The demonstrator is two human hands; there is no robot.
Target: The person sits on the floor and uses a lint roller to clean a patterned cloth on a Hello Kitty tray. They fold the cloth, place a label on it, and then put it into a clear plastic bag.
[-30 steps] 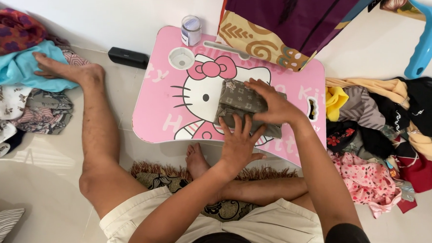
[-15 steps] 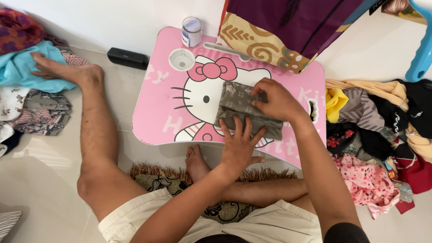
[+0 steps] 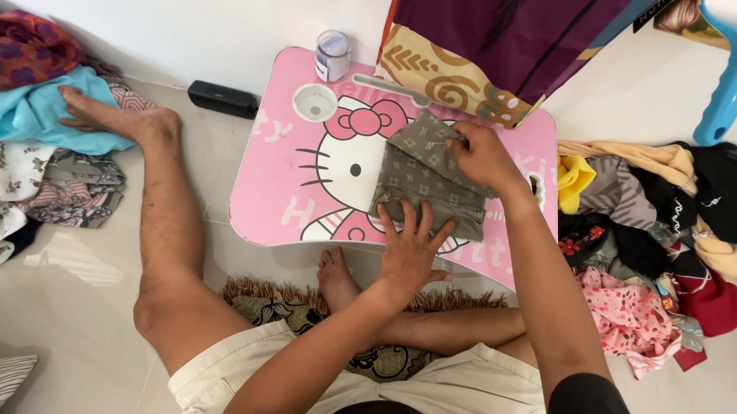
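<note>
On the pink table (image 3: 276, 186), the flat left hand (image 3: 408, 255) presses the grey cloth (image 3: 421, 176); the right hand (image 3: 482, 156) pinches its fold.

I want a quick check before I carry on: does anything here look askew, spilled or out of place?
Nothing looks spilled or damaged. The small lidded jar stands upright on the pink cartoon lap table. The left hand presses the grey patterned cloth while the right hand pinches its upper fold. Loose clothes lie heaped on the floor.

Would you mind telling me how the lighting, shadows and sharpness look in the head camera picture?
Head view: soft, even daylight, with mild glare on the pale floor tiles; the pink table casts a soft shadow beneath its near edge; both the left hand and right hand on the grey patterned cloth look sharp, without motion blur; slight wide-angle stretch at the edges.
</note>
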